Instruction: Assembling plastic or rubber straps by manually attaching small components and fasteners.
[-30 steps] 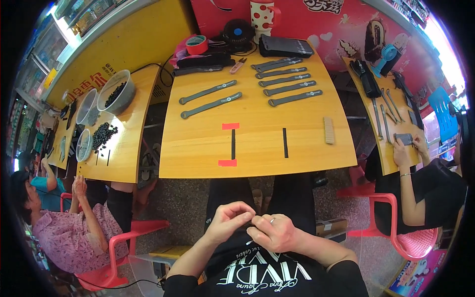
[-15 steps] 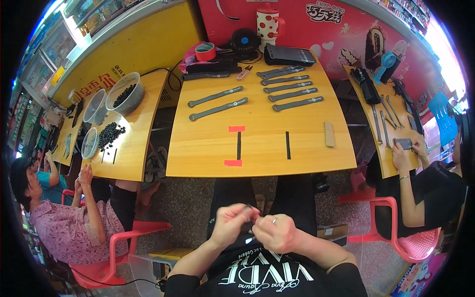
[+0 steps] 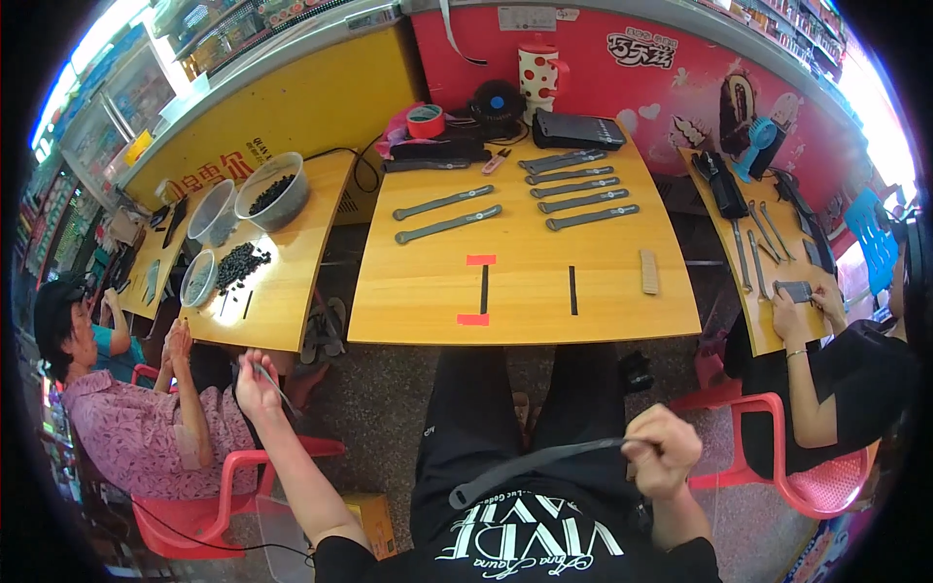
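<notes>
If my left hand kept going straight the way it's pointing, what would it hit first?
Likely the near edge of the left-hand table, just beyond your left hand in the picture. Depth is unclear, so it might pass above the tabletop instead.

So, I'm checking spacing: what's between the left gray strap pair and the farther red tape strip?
The head view shows bare tabletop between strap pair and tape strip.

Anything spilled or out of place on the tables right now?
One thing: small black pieces lie in a loose heap on the left table, outside the clear bowls. It looks spilled, though it may be deliberate. The grey straps on the middle table look orderly.
</notes>
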`<action>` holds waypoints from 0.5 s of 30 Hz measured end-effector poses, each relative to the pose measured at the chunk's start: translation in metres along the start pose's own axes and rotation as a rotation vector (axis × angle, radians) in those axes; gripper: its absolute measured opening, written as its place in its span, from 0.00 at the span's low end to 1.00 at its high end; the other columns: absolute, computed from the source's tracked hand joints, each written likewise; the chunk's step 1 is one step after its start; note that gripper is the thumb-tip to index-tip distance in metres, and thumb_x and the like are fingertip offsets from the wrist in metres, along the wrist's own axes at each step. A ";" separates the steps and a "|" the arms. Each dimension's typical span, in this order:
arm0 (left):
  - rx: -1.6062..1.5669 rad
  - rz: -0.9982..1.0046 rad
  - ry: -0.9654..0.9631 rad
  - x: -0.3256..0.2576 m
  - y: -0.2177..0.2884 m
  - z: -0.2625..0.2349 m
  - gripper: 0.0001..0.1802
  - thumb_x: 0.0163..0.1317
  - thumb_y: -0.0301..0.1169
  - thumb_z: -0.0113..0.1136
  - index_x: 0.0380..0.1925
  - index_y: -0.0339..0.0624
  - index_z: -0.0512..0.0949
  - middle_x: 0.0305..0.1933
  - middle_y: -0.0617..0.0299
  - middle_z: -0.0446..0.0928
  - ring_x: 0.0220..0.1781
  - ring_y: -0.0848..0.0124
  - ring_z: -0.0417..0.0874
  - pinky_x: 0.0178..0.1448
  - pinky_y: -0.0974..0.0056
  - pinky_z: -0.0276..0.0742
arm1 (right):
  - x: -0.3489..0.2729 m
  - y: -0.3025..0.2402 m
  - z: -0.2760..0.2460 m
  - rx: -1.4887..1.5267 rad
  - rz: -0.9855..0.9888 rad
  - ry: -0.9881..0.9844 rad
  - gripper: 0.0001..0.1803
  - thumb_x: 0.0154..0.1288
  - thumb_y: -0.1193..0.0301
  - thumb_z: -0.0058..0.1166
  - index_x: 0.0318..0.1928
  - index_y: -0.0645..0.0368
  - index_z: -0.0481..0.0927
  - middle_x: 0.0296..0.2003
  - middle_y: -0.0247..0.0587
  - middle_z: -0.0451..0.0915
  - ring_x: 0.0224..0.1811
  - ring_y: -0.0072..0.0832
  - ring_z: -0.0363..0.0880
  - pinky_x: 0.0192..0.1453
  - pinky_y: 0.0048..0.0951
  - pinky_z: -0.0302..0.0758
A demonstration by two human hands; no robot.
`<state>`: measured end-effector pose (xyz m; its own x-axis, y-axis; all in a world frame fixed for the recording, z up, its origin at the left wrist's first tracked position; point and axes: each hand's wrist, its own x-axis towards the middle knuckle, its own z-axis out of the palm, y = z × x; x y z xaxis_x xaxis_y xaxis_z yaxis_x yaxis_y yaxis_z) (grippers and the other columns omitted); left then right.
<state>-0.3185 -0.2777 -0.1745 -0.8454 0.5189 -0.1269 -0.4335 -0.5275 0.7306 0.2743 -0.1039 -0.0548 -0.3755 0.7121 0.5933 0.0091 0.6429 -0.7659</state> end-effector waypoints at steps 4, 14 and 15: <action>0.358 0.033 -0.144 -0.026 -0.013 0.156 0.12 0.69 0.33 0.56 0.43 0.34 0.79 0.37 0.58 0.81 0.31 0.70 0.82 0.32 0.68 0.81 | -0.005 0.008 -0.007 0.053 0.157 0.009 0.08 0.49 0.88 0.58 0.26 0.64 0.75 0.23 0.39 0.76 0.22 0.23 0.72 0.25 0.22 0.65; 1.174 -0.054 -0.923 0.001 -0.142 0.295 0.13 0.59 0.37 0.67 0.34 0.37 0.85 0.20 0.66 0.78 0.20 0.83 0.74 0.22 0.73 0.67 | -0.015 0.010 0.009 0.032 0.271 -0.026 0.06 0.55 0.87 0.57 0.27 0.65 0.74 0.23 0.37 0.74 0.22 0.21 0.69 0.26 0.21 0.63; 1.171 -0.056 -0.928 0.006 -0.158 0.295 0.13 0.59 0.37 0.67 0.34 0.37 0.85 0.20 0.66 0.78 0.20 0.83 0.74 0.22 0.73 0.67 | -0.019 0.011 0.007 0.023 0.297 -0.016 0.06 0.55 0.86 0.57 0.27 0.65 0.74 0.23 0.37 0.74 0.23 0.21 0.69 0.27 0.21 0.63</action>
<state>-0.1630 0.0072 -0.0924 -0.1479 0.9882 -0.0403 0.4117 0.0986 0.9060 0.2751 -0.1118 -0.0763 -0.3741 0.8632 0.3390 0.1001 0.4009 -0.9106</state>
